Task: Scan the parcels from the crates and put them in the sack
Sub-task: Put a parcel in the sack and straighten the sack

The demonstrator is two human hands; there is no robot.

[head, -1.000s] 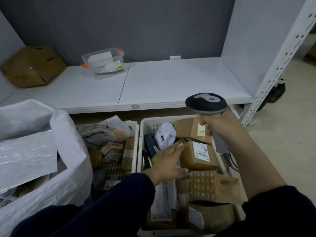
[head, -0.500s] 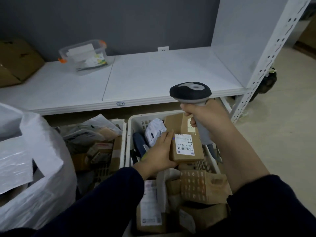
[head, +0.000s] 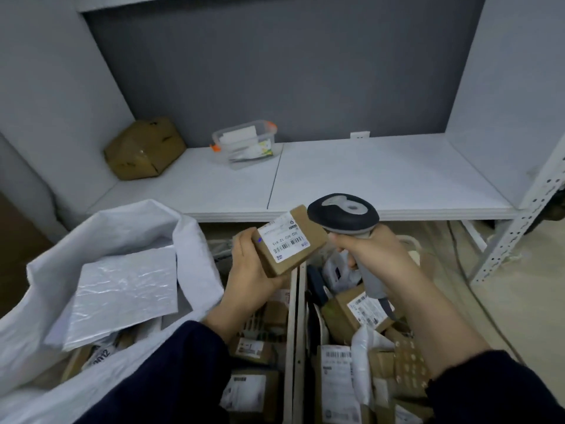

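My left hand [head: 249,270] grips a small brown cardboard parcel [head: 308,240] with a white barcode label facing up, held above the gap between the two crates. My right hand [head: 371,250] holds a grey and black barcode scanner [head: 344,215] by its handle, its head just right of the parcel and close to it. A small blue light spot shows at the label's left edge. The white sack [head: 122,240] stands open at the left with a white plastic mailer and other parcels inside. Two white crates [head: 295,347] below hold several brown boxes and mailers.
A white shelf board [head: 367,179] runs behind the crates, carrying a dented brown box [head: 143,148] and a clear plastic tub with orange clips [head: 244,143]. A perforated white shelf upright [head: 519,215] stands at the right, with pale floor beside it.
My left hand has lifted the small brown parcel out of the right crate and turned it up toward the scanner. The view has swung left and up, showing more of the sack.
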